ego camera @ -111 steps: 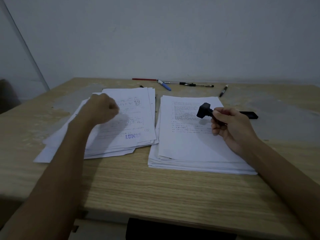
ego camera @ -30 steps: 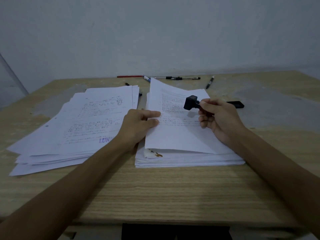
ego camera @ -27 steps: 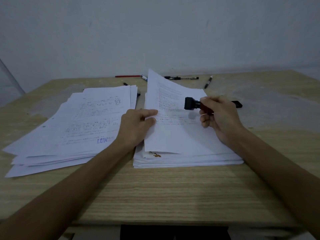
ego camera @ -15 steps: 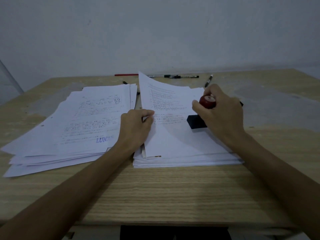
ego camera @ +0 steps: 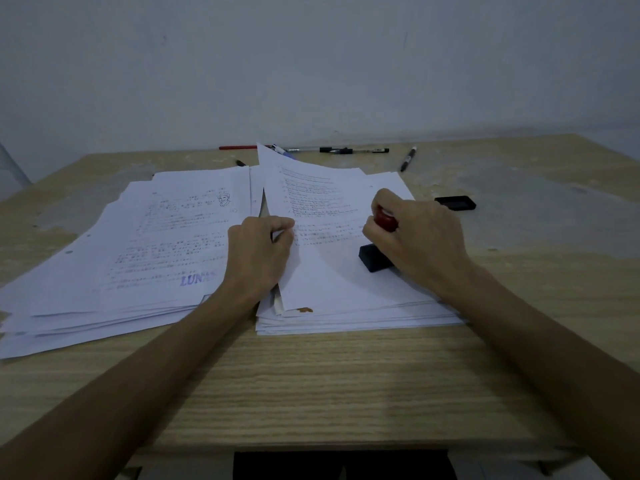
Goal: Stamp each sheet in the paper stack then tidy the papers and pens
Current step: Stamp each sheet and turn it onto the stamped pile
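Two piles of white printed sheets lie on the wooden table. The right stack (ego camera: 360,306) has its top sheet (ego camera: 322,271) lifted along the left edge, where my left hand (ego camera: 259,251) pinches it. My right hand (ego camera: 419,237) grips the stamp (ego camera: 375,259) by its red handle, with the black base pressed down on that top sheet. The left pile (ego camera: 114,271) is loosely spread and its top sheet carries a blue "LUNAS" mark (ego camera: 197,279). Several pens (ego camera: 353,150) lie along the far edge of the table.
A black ink pad (ego camera: 455,202) sits to the right of the right stack. A black marker (ego camera: 408,159) lies at an angle near the back, and a red pen (ego camera: 239,147) lies further left. The wall stands right behind the table (ego camera: 311,382).
My left hand came off the left pile and lifted the right stack's top sheet by its left edge. My right hand turned the stamp downward and pressed it onto the sheet.
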